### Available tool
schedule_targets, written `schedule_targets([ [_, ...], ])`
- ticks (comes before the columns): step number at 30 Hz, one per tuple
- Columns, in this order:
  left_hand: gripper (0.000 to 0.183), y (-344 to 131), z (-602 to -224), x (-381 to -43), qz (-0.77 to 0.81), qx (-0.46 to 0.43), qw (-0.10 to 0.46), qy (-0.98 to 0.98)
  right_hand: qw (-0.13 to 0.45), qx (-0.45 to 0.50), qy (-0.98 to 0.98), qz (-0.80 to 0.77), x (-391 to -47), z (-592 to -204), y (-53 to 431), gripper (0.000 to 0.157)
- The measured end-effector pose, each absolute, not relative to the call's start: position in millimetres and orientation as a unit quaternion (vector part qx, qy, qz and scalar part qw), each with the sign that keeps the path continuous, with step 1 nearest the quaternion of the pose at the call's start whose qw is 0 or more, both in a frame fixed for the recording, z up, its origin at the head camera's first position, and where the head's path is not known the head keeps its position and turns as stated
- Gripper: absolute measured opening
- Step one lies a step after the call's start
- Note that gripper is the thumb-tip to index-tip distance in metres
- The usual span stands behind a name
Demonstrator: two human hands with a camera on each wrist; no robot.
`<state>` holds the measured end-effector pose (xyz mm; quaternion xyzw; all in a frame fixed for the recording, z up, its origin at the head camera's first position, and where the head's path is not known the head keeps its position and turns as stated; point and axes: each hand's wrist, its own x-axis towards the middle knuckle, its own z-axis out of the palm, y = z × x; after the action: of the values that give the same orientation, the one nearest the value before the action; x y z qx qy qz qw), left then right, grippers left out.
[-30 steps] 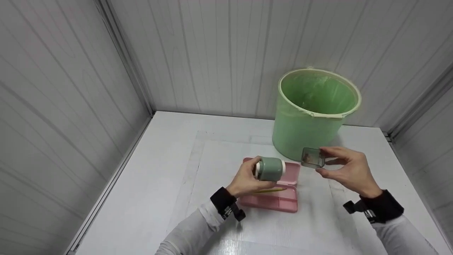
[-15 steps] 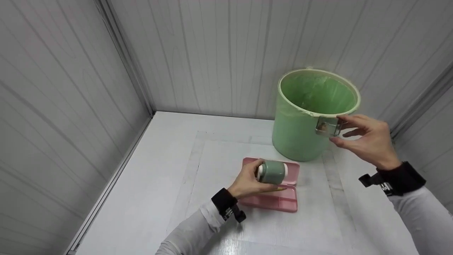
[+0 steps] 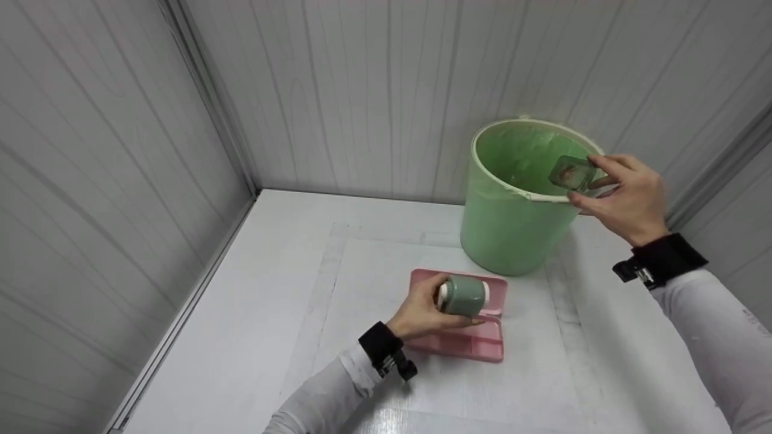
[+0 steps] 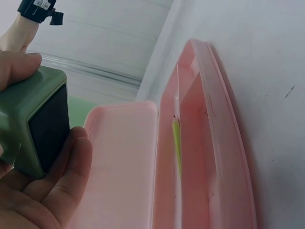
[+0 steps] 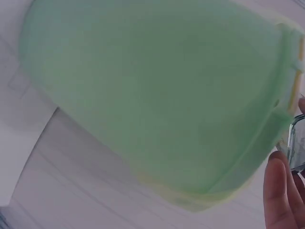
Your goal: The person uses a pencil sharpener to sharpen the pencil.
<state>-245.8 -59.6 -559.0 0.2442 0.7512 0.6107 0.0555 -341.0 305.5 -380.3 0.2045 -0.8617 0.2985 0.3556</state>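
Note:
My left hand (image 3: 419, 311) grips a green pencil sharpener (image 3: 465, 295) with white ends, above an open pink pencil case (image 3: 488, 348). The left wrist view shows the sharpener's dark flat face and a yellow-green pencil (image 4: 177, 143) lying in the case. Over the near right rim of a green bucket (image 3: 509, 232), my right hand (image 3: 630, 199) pinches a small clear drawer (image 3: 570, 173) between thumb and fingers. The drawer is tilted, and a little brownish matter shows in it. In the right wrist view only an edge of the drawer (image 5: 298, 143) is visible.
The bucket stands on the white table (image 3: 301, 271) near the back wall (image 3: 362, 108), right of centre. Its pale rim (image 3: 482, 166) rises well above the tabletop. A panelled wall (image 3: 108, 199) borders the table on the left.
My right hand has carried the drawer up and to the right, from in front of the bucket to over its rim, and tilted it. My left hand with the sharpener has barely moved.

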Motion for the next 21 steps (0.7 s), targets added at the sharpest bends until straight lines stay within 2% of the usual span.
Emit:
schedule_targets([
  [11,0.066,-56,-559,-243,0.613,0.245,0.063,0.748,0.339,0.204,-0.905,0.157,-357,-364,308,0.064],
  [21,0.065,-53,-559,-241,0.604,0.257,0.053,0.753,0.386,0.264,-0.884,0.013,-359,-358,307,0.06],
])
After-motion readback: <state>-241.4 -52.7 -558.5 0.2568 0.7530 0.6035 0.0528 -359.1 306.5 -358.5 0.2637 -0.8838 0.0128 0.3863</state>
